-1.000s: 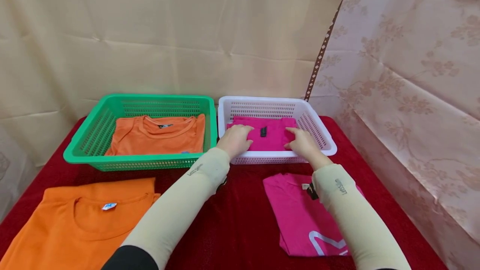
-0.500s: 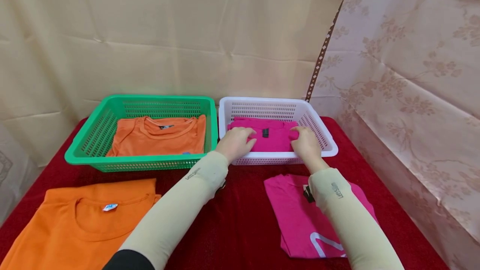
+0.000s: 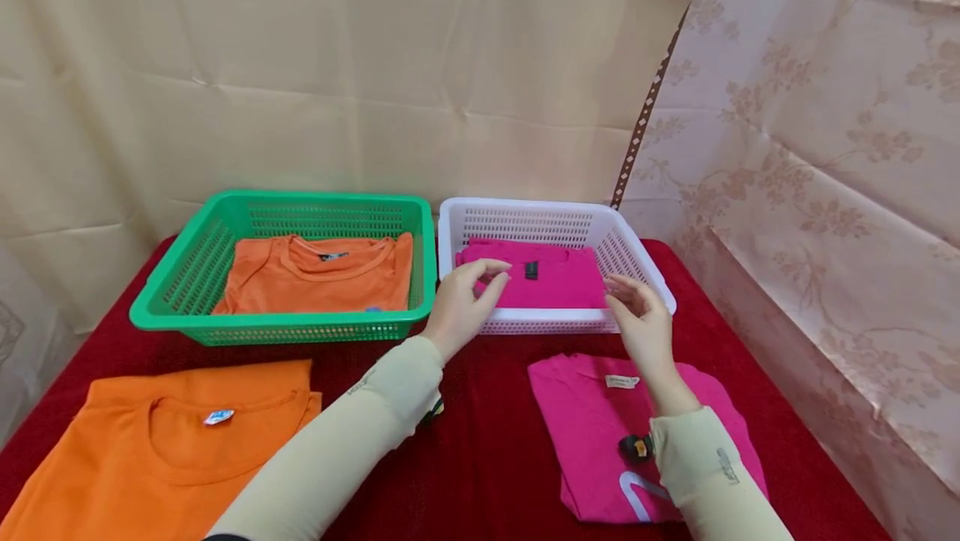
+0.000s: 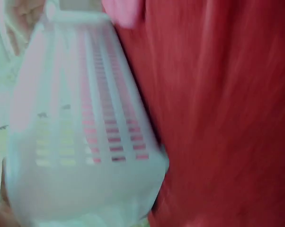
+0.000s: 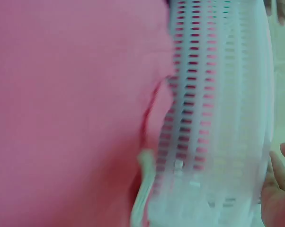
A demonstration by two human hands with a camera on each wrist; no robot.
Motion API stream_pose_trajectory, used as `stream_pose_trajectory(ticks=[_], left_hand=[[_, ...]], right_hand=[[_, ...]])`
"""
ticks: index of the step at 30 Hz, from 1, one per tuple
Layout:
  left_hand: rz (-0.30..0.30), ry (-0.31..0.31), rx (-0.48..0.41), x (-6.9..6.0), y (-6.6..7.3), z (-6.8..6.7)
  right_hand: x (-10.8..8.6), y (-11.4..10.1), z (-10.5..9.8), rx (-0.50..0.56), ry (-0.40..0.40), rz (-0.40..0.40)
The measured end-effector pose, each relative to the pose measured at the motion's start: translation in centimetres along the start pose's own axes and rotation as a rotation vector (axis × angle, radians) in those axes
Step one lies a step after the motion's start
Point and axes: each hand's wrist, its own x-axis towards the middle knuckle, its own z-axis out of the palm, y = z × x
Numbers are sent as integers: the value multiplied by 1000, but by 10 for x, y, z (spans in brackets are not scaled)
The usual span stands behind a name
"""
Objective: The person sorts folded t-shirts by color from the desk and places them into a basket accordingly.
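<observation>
The folded pink shirt (image 3: 562, 287) lies flat in the white basket (image 3: 547, 318), its black label (image 3: 531, 270) facing up near the collar. Both hands hang at the basket's near side, fingers loosely bent and gripping nothing. The left hand (image 3: 459, 303) is at the near left corner, its fingertips in front of the shirt's left part; the right hand (image 3: 647, 328) is at the near right corner, fingertips close to the shirt's right edge. Whether either touches the rim, I cannot tell. Just left of the white basket stands the green basket (image 3: 288, 323), with an orange shirt (image 3: 322, 283) folded inside. In front of the white basket, partly under the right forearm, a second pink shirt (image 3: 588, 433) with a pale print lies on the desk (image 3: 480, 474), which is covered in dark red. A second orange shirt (image 3: 150, 441) lies in front of the green basket. Behind hangs a cream curtain (image 3: 300, 66); on the right, a floral cloth (image 3: 825, 149)
</observation>
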Motion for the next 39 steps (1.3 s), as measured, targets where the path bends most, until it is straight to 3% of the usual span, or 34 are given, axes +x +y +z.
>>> stream_pose_trajectory(ticks=[4, 10, 19, 24, 29, 33, 39], left_hand=[[15, 47, -131, -16, 6, -2], [-51, 23, -264, -33, 19, 0], [-134, -131, -346, -60, 36, 17], [-135, -245, -318, -78, 44, 29], [-170, -329, -298, -94, 50, 38], [-235, -361, -346, -102, 55, 44], [-340, -362, -450, -115, 62, 52]], right_hand=[[-18, -3, -14, 54, -6, 26], [-37, -7, -30, 158, -47, 48], [-57, -5, -48, 218, -82, 63], [-65, -3, -62, 158, -75, 106], [-71, 4, -75, 50, -12, 197], [-72, 10, -83, 28, 8, 280], [-73, 22, -94, 172, -26, 333]])
